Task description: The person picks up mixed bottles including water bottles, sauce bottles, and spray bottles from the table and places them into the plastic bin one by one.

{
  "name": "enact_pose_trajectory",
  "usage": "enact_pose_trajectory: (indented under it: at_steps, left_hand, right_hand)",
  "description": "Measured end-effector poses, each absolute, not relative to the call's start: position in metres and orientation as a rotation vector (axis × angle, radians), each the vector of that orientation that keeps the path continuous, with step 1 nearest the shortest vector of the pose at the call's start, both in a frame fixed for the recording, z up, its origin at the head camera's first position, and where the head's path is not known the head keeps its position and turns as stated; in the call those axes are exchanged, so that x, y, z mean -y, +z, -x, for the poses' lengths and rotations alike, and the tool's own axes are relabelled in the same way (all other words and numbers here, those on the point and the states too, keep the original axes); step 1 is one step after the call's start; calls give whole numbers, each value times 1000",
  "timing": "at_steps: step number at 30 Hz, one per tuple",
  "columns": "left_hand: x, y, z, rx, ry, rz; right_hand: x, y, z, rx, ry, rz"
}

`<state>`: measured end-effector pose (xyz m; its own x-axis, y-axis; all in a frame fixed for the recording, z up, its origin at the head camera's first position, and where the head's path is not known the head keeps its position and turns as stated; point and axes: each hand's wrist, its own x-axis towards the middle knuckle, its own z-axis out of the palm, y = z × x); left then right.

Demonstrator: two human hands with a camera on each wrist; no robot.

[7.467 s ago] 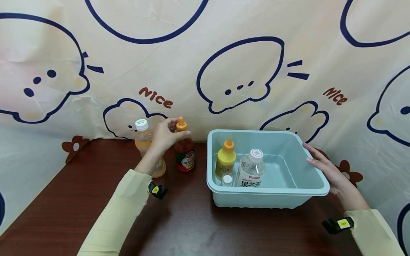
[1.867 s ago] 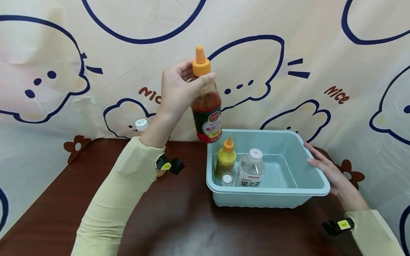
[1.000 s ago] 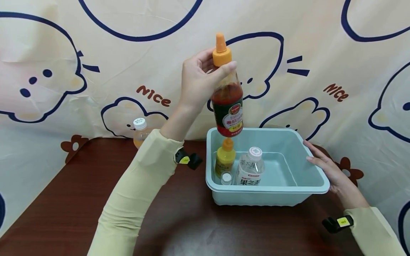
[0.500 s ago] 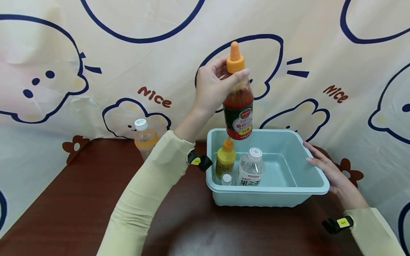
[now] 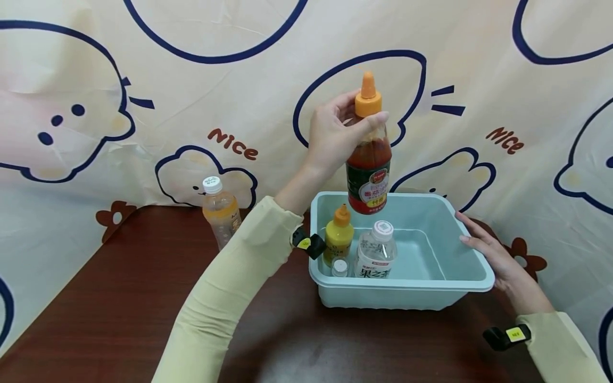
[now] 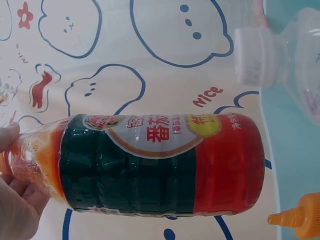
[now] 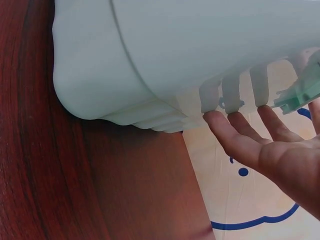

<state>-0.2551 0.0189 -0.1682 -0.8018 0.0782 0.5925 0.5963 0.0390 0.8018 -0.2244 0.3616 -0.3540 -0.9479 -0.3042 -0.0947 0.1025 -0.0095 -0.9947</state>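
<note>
My left hand grips a ketchup bottle by its neck, just under the orange cap, and holds it upright in the air above the light blue tub. In the left wrist view the ketchup bottle fills the frame. Inside the tub stand a yellow squeeze bottle, a clear water bottle and a small white-capped container. My right hand lies flat with straight fingers against the tub's right wall.
A bottle of orange drink stands on the dark wooden table at the back left. A cartoon-printed cloth hangs behind the table.
My left hand lifted the ketchup bottle off the table and carried it right, over the tub; in the last second it sank slightly. The right hand stayed on the tub.
</note>
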Motion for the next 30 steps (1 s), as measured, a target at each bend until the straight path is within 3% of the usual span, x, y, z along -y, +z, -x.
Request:
enact_pose_trajectory:
  at_steps: [30]
  left_hand:
    - [-47,-190,265,2236,-1798,751]
  right_hand:
    - [-363,-355,224,-1964,-2064,251]
